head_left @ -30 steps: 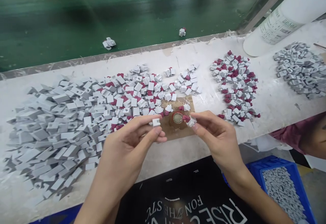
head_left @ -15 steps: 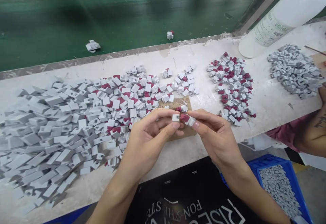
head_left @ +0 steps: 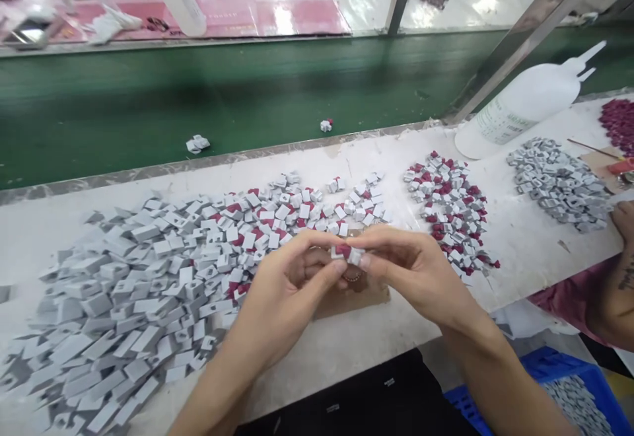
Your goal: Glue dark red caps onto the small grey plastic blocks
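Observation:
Both my hands meet over a brown cardboard piece (head_left: 341,300) on the white table. Between the thumb and fingers of my left hand (head_left: 282,290) is a small light grey block (head_left: 337,254). My right hand (head_left: 416,267) pinches a grey and dark red piece (head_left: 352,255), which touches the block. The fingertips partly cover both parts. To the left spreads a large pile of grey blocks (head_left: 123,297), mixed with grey and dark red pieces near my hands. Another heap of grey and dark red pieces (head_left: 448,201) lies to the right.
Beyond the table runs a green belt (head_left: 267,92) with a few grey pieces. A white bottle (head_left: 515,109) stands at the right, near a grey pile (head_left: 559,181) and another person's arm (head_left: 619,290). A blue crate (head_left: 555,363) is at the lower right.
The grey block and the grey and dark red piece, apart before, are now together. The view has tilted up, showing the far table beyond the belt.

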Available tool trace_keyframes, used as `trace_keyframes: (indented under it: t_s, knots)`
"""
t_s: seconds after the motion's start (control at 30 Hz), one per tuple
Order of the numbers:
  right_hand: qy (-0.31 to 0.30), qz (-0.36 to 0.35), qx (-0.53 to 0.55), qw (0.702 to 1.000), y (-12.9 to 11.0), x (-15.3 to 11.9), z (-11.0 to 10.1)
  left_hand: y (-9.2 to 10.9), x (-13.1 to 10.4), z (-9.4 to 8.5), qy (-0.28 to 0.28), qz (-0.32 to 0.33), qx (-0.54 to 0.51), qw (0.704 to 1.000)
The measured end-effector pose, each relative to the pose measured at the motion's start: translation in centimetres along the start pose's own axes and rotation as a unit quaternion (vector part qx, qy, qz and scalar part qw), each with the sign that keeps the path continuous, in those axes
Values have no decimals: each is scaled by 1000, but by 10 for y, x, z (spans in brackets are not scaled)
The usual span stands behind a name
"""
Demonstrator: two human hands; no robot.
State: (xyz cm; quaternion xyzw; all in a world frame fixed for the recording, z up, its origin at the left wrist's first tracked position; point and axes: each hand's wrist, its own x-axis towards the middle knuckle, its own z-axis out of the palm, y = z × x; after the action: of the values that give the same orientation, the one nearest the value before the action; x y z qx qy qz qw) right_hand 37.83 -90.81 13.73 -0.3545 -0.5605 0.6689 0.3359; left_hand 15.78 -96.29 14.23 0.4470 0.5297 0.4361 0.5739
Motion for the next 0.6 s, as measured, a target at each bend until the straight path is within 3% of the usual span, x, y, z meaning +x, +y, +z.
trace_keyframes:
  t_s: [0.1, 0.17, 0.23, 0.33, 0.4, 0.47, 0.6]
  knots:
    - [-8, -38, -160, 986, -14, 72, -8, 19, 20, -26, 84, 27, 118, 989]
    - [78, -73, -294, 950, -15, 135, -8, 30, 44, -42, 151, 54, 173, 972]
    - [109, -65, -406, 905, -12, 197, -5, 36, 75, -55, 196, 63, 206, 957]
    - [106, -50, -429, 896, -7, 259, 2, 38, 127, -63, 222, 29, 251, 942]
    - [113, -46, -420, 899, -9, 271, 4, 35, 160, -64, 233, 8, 266, 935]
    - [135, -48, -407, 902, -13, 259, 2, 31, 189, -60, 243, -9, 281, 928]
    - [164, -46, -358, 918, -17, 188, -19, 25, 239, -43, 211, -49, 306, 927]
